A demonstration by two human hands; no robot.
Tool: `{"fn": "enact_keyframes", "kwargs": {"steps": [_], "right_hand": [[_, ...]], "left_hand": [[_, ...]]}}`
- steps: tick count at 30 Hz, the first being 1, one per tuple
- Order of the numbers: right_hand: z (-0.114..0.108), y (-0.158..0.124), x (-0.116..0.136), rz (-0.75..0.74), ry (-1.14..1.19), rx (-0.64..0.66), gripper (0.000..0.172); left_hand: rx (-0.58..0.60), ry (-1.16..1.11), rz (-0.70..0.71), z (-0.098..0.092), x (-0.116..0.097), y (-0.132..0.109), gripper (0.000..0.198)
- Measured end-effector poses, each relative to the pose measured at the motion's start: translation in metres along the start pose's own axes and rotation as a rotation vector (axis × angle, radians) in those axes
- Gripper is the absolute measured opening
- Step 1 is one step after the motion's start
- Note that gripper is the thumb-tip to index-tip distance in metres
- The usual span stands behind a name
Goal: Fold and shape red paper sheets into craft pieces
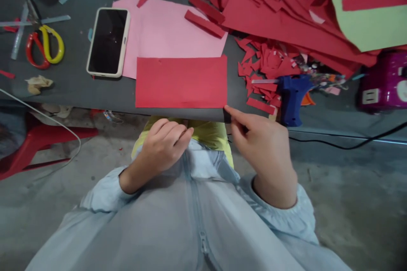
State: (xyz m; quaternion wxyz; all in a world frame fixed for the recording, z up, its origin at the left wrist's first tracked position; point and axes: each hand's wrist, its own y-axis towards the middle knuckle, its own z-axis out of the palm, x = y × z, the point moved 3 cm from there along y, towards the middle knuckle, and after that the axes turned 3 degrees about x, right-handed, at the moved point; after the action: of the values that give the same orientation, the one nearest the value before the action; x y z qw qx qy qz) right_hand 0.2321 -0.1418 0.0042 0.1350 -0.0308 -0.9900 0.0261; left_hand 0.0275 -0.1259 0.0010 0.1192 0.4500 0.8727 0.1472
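Observation:
A red rectangular sheet of paper (pixel 181 82) lies flat at the table's near edge, partly over a pink sheet (pixel 178 29). My right hand (pixel 263 148) is at its lower right corner. The index finger is stretched out and its tip touches or almost touches that corner, while the other fingers curl under. Below the table edge, in front of my lap, my left hand (pixel 165 142) hangs with its fingers curled in, back of the hand up. Nothing shows in it. To the right of the sheet are a blue glue gun (pixel 294 99) and small red paper scraps (pixel 270 61).
A phone (pixel 108 42) rests partly on the pink paper. Scissors (pixel 44 46) with red and yellow handles and clear glue sticks (pixel 23 29) lie at left. Red paper (pixel 286 17) is heaped at back right, near a purple device (pixel 384 82). A black cable (pixel 343 147) runs along the right edge.

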Motion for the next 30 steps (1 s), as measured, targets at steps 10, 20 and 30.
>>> {"fn": "enact_keyframes", "kwargs": {"steps": [10, 20, 30], "right_hand": [[-0.004, 0.005, 0.002, 0.024, 0.023, -0.016, 0.041], [-0.004, 0.010, 0.004, 0.029, 0.030, -0.035, 0.033], [-0.007, 0.016, 0.006, 0.012, 0.003, -0.024, 0.029]], "left_hand": [[0.125, 0.038, -0.414, -0.009, 0.057, -0.004, 0.037], [0.191, -0.001, -0.442, -0.006, 0.073, -0.006, 0.031], [0.174, -0.112, -0.362, -0.005, 0.080, 0.001, 0.027]]}}
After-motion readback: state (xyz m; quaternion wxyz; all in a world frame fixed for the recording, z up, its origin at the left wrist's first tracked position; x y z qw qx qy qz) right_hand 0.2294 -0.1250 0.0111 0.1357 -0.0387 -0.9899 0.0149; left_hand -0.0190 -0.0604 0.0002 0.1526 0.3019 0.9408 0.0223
